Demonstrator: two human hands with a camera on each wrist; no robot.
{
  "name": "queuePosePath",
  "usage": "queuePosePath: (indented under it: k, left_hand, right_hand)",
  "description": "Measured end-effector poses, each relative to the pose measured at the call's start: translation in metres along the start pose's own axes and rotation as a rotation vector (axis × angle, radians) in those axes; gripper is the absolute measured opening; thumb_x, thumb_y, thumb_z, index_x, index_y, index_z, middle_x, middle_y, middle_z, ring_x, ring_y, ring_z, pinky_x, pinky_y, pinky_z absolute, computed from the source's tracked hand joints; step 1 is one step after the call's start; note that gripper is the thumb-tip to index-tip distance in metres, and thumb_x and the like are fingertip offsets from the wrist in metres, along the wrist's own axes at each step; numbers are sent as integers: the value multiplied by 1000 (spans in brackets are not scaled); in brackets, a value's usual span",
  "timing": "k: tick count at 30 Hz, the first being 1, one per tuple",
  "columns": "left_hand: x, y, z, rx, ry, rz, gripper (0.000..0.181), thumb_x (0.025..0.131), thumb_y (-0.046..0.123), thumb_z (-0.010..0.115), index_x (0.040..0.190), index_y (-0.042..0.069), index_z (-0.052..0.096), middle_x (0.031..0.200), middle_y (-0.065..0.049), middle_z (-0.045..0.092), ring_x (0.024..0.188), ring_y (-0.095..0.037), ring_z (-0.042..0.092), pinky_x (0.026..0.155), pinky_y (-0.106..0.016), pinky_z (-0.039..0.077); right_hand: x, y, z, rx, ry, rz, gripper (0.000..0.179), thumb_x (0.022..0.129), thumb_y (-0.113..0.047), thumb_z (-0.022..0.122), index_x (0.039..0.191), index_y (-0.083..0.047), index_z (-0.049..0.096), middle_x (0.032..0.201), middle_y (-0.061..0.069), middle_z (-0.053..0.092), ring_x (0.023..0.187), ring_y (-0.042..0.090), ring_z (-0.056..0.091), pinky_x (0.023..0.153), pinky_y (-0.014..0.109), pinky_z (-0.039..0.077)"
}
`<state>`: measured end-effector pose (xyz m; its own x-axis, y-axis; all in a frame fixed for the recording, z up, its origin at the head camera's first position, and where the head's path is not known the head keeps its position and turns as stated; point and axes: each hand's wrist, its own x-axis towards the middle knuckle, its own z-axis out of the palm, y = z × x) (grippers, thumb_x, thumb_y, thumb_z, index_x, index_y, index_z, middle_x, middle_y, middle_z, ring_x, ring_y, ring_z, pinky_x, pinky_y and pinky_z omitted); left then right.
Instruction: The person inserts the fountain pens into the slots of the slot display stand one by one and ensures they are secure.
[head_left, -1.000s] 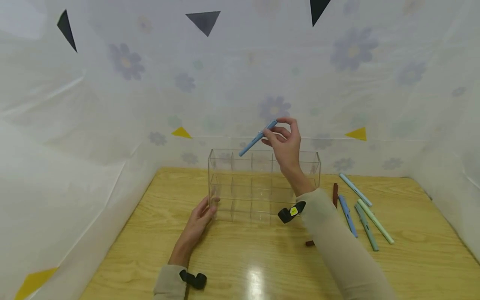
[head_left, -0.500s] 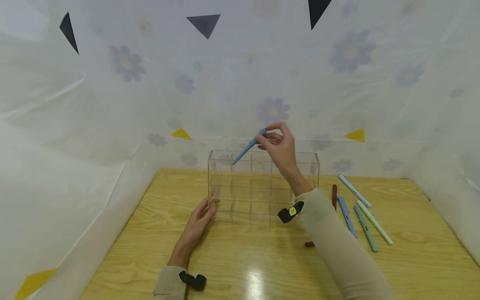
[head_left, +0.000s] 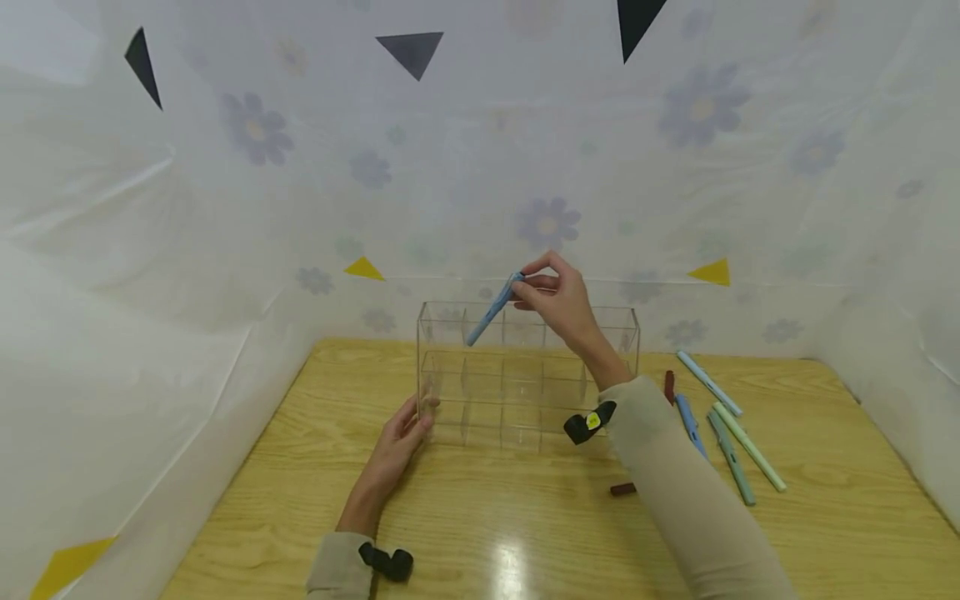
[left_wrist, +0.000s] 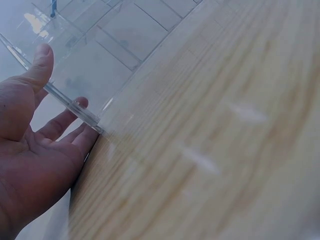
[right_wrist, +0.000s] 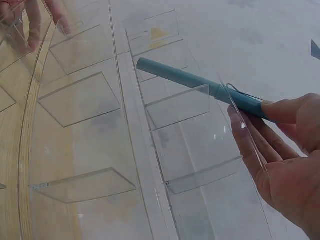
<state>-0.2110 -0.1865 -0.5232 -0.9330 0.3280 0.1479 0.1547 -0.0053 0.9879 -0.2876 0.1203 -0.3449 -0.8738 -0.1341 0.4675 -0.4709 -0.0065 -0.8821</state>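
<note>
My right hand [head_left: 562,302] pinches a light blue pen [head_left: 489,318] near its clip end, thumb and fingertips on it. The pen slants down to the left, its lower end at the top row of a clear compartment organizer [head_left: 522,390], near the second compartment from the left. In the right wrist view the pen [right_wrist: 175,75] is seen through and past the clear panels; whether it touches a divider I cannot tell. My left hand [head_left: 396,447] holds the organizer's lower left edge. In the left wrist view its thumb [left_wrist: 42,65] lies on one side of the wall, the fingers on the other.
Right of the organizer, several pens lie on the wooden table [head_left: 285,467]: pale blue [head_left: 708,382], blue [head_left: 691,427], grey-green [head_left: 731,458], pale green [head_left: 748,446] and dark red [head_left: 669,387]. A dark red end [head_left: 622,490] shows beside the right sleeve. A flowered sheet hangs behind.
My right hand has moved down and slightly left with the pen, which now tilts more steeply, its lower end at the organizer's top row. The left hand stays on the organizer's edge.
</note>
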Motion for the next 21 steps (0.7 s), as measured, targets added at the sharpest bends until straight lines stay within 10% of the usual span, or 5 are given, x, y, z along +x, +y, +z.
queuePosePath:
  k: [21]
  left_hand:
    - [0, -2, -2, 14, 6, 14, 58, 110, 17, 52, 163, 17, 29, 154, -23, 43, 146, -39, 37, 106, -46, 42]
  right_hand:
    - [-4, -4, -16, -92, -61, 84, 21, 99, -1, 67, 113, 7, 54, 111, 28, 71, 96, 27, 75, 81, 42, 59]
